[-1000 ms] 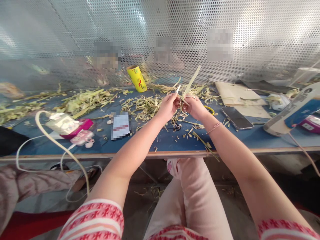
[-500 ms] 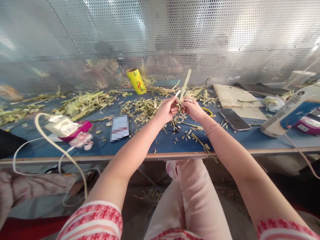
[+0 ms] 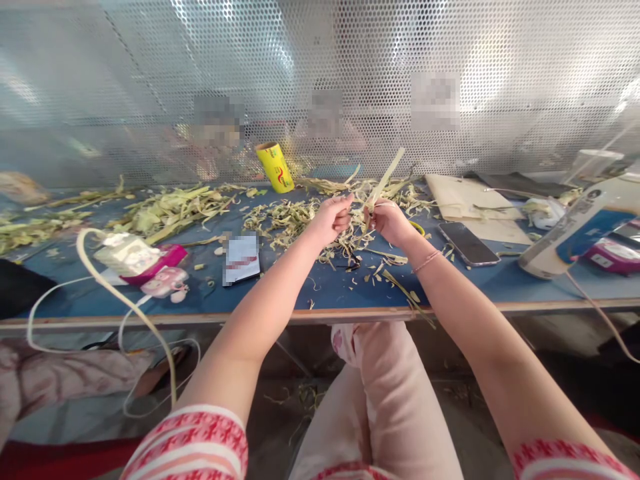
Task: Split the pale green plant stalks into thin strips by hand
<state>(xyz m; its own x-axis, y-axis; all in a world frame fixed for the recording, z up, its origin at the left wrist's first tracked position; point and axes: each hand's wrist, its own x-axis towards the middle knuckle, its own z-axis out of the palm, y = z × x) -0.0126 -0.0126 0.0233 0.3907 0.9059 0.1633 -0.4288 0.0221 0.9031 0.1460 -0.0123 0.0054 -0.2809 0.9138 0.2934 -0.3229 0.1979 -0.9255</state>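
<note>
In the head view, my right hand (image 3: 391, 222) pinches a bundle of pale green plant strips. One long flat strip (image 3: 389, 175) sticks up from it, leaning right. My left hand (image 3: 333, 220) is closed just to the left, a small gap from the right hand. Thin pale shreds show near its fingertips, but whether it grips any of them I cannot make out. Beneath both hands lies a loose pile of curled plant shreds (image 3: 287, 220) on the blue table (image 3: 280, 293).
A yellow tube (image 3: 275, 168) stands tilted behind the pile. Longer plant strips (image 3: 173, 208) lie to the left, near a phone (image 3: 242, 259) and a corded pink-and-white device (image 3: 137, 259). Rightward are a dark phone (image 3: 469, 243), brown paper (image 3: 463, 197) and a large leaning bottle (image 3: 575, 223).
My hands have come apart, the left moving slightly left and the right slightly right. The long strip has shifted right with my right hand and leans more.
</note>
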